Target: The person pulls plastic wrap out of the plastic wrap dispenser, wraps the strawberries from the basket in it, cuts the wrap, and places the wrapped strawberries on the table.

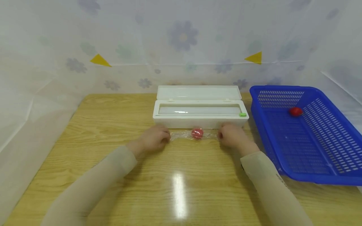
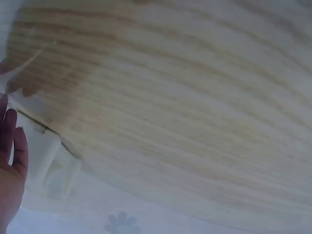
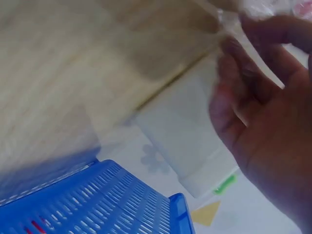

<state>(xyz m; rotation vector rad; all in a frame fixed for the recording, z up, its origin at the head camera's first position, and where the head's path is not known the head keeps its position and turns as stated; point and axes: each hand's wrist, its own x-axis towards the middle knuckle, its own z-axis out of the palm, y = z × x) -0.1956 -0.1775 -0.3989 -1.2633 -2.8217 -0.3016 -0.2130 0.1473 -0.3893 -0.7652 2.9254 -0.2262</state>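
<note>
Pale sleeves (image 1: 94, 180), foremost. Left hand (image 1: 155, 138), right hand (image 1: 232, 135): each pinches one end of clear film (image 1: 182, 135), seemingly for tautness. Round red object (image 1: 197, 133): enclosed mid-film, between them. White box (image 1: 195, 123): just beyond, lid (image 1: 198, 92) open, presumably for access. Blue basket (image 1: 261, 138): right, holds second red item (image 1: 296, 111).

The film (image 1: 210, 135) is glossy plastic — the table (image 1: 215, 188) smooth, shiny, apparently wood.

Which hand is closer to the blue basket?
Right. The right hand is beside the blue basket, to its left; the left hand is farther off, past the round red item in the plastic wrap.
</note>
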